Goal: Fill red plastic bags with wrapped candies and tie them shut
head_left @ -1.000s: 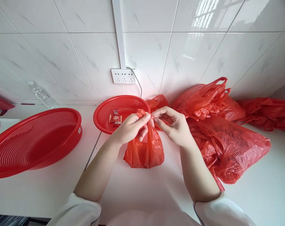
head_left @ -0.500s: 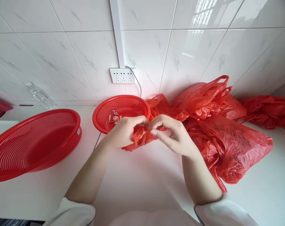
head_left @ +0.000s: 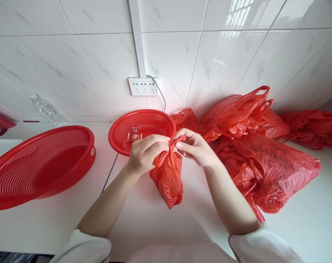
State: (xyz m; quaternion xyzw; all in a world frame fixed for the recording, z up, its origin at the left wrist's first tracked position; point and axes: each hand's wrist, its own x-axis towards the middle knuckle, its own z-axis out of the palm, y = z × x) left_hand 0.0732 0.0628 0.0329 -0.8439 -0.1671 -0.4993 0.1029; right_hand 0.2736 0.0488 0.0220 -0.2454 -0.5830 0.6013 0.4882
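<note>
A small red plastic bag (head_left: 170, 179) hangs over the white counter, its neck gathered between my two hands. My left hand (head_left: 148, 152) is closed around the gathered neck from the left. With thumb and forefinger, my right hand (head_left: 195, 148) pinches the twisted top end of the bag. Whatever the bag holds is hidden by the red plastic. Just behind my hands sits a round red basket (head_left: 116, 126) with perforated walls, and a few small printed packets (head_left: 134, 137) lie in it.
A larger red basket (head_left: 90, 146) stands at the left, with a clear plastic bottle (head_left: 48, 109) behind it. Several filled red bags (head_left: 286, 168) are piled at the right. A power strip (head_left: 143, 87) is fixed to the tiled wall (head_left: 100, 62).
The small bag now hangs lower and shows more of its body toward me. My left hand has turned over its neck, and my right hand has closed on the top end.
</note>
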